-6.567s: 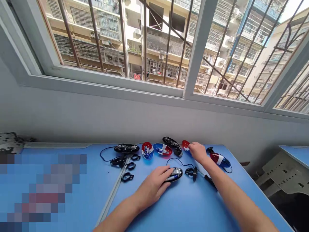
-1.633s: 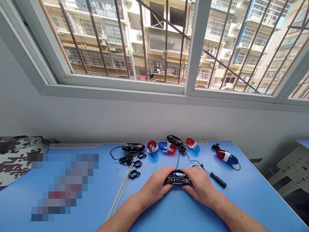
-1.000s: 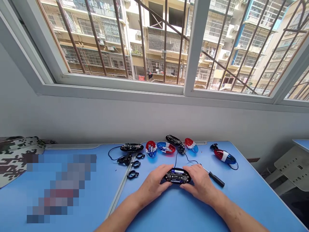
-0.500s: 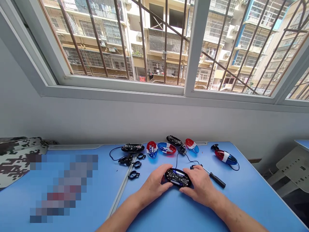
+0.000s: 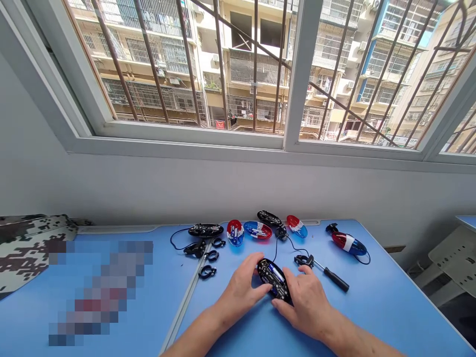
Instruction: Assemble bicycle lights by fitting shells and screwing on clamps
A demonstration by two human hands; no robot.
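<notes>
Between my hands is a black oval battery housing [image 5: 274,280] with a circuit board and blue batteries showing on its upper face. It lies tilted, its upper end to the left. My left hand [image 5: 243,285] grips the left side, thumb on the front edge. On the opposite side, my right hand [image 5: 307,300] holds the lower right end between thumb and fingers. A thin black cable runs from the housing to a small black part [image 5: 281,233] behind it. Just beyond my right fingers lie a black ring clamp [image 5: 303,260] and a screwdriver [image 5: 335,279].
Red-and-blue covers [image 5: 258,230] and other black housings [image 5: 206,230] line the back of the blue table [image 5: 141,307]. Black ring clamps [image 5: 207,271] lie left of my hands. A red-white-blue lamp [image 5: 348,243] rests at right. Camouflage fabric [image 5: 29,248] is at far left.
The housing has turned clockwise from nearly level to a steeper slant. My right hand has moved slightly down with it, uncovering the ring clamp behind. Both hands keep their hold.
</notes>
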